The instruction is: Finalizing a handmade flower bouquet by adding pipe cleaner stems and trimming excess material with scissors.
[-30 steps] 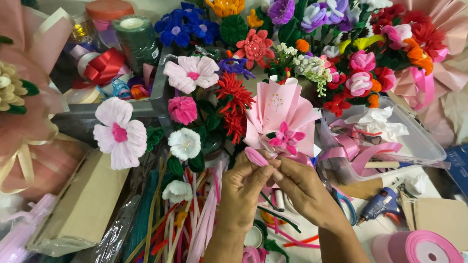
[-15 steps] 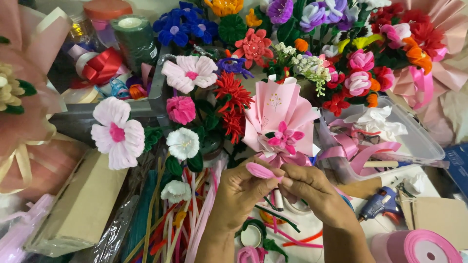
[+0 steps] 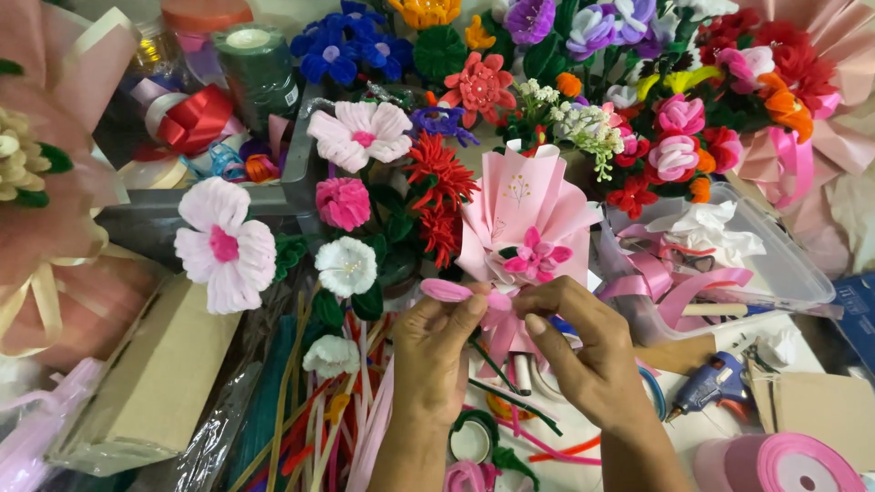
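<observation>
Hands meet at the base of a small pink paper-wrapped bouquet with a pink pipe-cleaner flower (image 3: 533, 239), held over the cluttered tabletop's middle. The left hand (image 3: 437, 351) pinches a pink fuzzy pipe-cleaner loop (image 3: 447, 290); the right hand (image 3: 583, 351) pinches the bouquet's neck. Judging by this, binding is underway; next comes a firm wrap.

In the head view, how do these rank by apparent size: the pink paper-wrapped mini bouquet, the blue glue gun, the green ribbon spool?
Largest to smallest as they appear:
1. pink paper-wrapped mini bouquet
2. green ribbon spool
3. blue glue gun
The last two look close; differing distance makes them unsure.
</observation>
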